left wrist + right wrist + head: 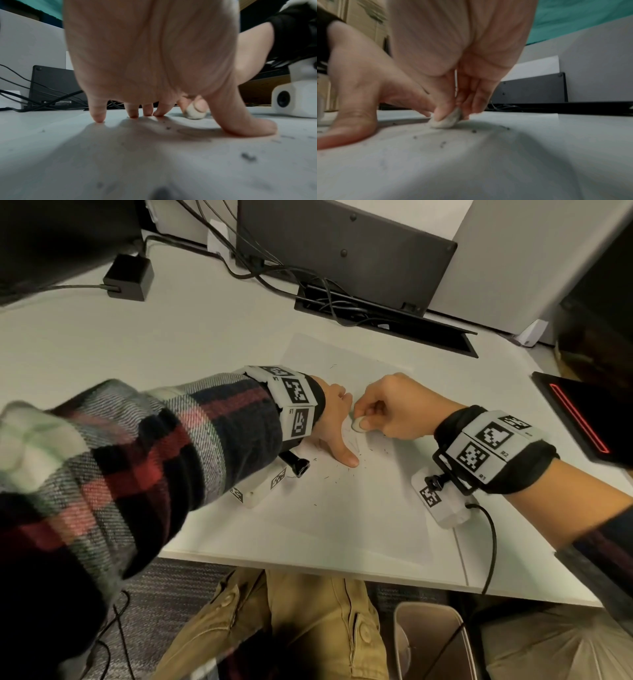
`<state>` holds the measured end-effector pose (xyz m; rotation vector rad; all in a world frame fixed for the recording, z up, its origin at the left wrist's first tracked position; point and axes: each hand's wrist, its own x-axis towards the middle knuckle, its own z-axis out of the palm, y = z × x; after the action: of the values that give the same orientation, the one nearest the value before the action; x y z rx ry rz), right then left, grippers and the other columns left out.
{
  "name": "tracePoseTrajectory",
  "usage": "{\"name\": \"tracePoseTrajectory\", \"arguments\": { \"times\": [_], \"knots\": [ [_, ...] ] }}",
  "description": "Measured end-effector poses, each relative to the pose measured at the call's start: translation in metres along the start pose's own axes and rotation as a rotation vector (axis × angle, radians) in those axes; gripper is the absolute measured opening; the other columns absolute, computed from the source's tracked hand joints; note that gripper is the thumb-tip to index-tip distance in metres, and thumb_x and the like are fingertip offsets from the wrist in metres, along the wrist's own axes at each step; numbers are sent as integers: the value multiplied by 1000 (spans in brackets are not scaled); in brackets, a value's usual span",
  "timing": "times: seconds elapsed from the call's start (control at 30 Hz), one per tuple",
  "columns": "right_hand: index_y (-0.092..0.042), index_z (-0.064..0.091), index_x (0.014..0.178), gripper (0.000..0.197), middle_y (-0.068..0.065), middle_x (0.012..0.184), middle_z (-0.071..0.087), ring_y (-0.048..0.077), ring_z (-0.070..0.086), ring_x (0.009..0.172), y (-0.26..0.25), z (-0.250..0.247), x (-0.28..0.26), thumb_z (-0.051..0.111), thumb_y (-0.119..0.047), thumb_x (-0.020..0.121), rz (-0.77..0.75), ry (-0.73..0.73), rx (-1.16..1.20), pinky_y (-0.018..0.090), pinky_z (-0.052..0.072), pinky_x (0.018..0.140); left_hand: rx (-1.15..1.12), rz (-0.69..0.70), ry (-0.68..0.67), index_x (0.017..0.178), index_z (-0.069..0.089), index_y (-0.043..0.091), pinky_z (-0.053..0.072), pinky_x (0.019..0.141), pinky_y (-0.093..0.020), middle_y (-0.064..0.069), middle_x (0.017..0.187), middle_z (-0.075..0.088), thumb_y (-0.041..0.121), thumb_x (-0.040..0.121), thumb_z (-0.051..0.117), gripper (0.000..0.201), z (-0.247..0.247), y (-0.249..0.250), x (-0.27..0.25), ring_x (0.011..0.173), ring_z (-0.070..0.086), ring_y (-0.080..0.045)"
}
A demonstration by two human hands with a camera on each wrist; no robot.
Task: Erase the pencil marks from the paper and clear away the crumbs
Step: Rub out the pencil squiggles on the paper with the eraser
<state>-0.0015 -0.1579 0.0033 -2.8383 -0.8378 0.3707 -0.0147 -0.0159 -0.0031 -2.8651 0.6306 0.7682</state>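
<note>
A white sheet of paper [342, 501] lies on the desk with faint pencil marks [354, 444] near its middle. My right hand [387, 409] pinches a small rounded white eraser [358, 424] and presses it onto the paper; the eraser [445, 121] shows grey and worn in the right wrist view. My left hand [337, 426] presses spread fingertips [98, 117] and thumb [247, 127] flat on the sheet just left of the eraser [194, 113]. Dark crumbs [337, 474] are scattered around both hands; crumbs [442, 143] lie near the eraser.
A black cable tray [376, 313] with wires and a dark monitor back [342, 244] stand behind the paper. A black power brick [128, 277] sits at the back left, a black device with a red line [582, 422] at the right. A bin [431, 642] stands below the desk edge.
</note>
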Motion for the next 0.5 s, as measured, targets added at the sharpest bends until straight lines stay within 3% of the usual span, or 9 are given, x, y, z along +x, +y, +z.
{"name": "tracePoseTrajectory", "arguments": {
  "times": [0.07, 0.2, 0.27, 0.37, 0.5],
  "knots": [
    [-9, 71, 94, 12, 12, 88, 69, 12, 53, 69, 1, -1, 4, 65, -13, 84, 25, 23, -12, 8, 37, 60, -6, -2, 4, 150, 0, 11, 23, 114, -39, -5, 157, 2, 71, 74, 52, 110, 0, 0, -1, 143, 15, -22],
    [-12, 72, 95, 14, 2, 84, 67, 1, 51, 65, -3, -1, -9, 68, -14, 82, -9, -71, 54, 3, 39, 62, 1, -11, 5, 150, -2, 12, 24, 114, -39, -4, 157, 3, 72, 74, 52, 112, 0, -1, -1, 143, 15, -22],
    [-12, 72, 94, 13, 1, 84, 67, 3, 52, 65, -3, 0, -11, 68, -14, 82, -11, -63, 67, 4, 39, 63, 3, -13, 4, 150, -1, 12, 24, 113, -40, -5, 157, 4, 72, 74, 52, 112, 0, 0, -1, 143, 17, -22],
    [-11, 72, 87, 7, 11, 87, 69, 11, 52, 69, 3, 0, -5, 66, -14, 84, 45, 17, 26, 4, 36, 59, -11, -10, 5, 150, -1, 12, 24, 114, -39, -4, 157, 4, 72, 74, 53, 111, 0, -1, -2, 143, 16, -22],
    [-9, 73, 87, 8, 8, 83, 69, 9, 54, 67, 2, 0, -16, 68, -13, 82, 31, -72, 87, 9, 41, 63, -24, -8, 21, 150, 6, 11, 26, 112, -38, -4, 156, 11, 71, 73, 55, 109, 0, -1, -2, 141, 21, -21]
  ]
}}
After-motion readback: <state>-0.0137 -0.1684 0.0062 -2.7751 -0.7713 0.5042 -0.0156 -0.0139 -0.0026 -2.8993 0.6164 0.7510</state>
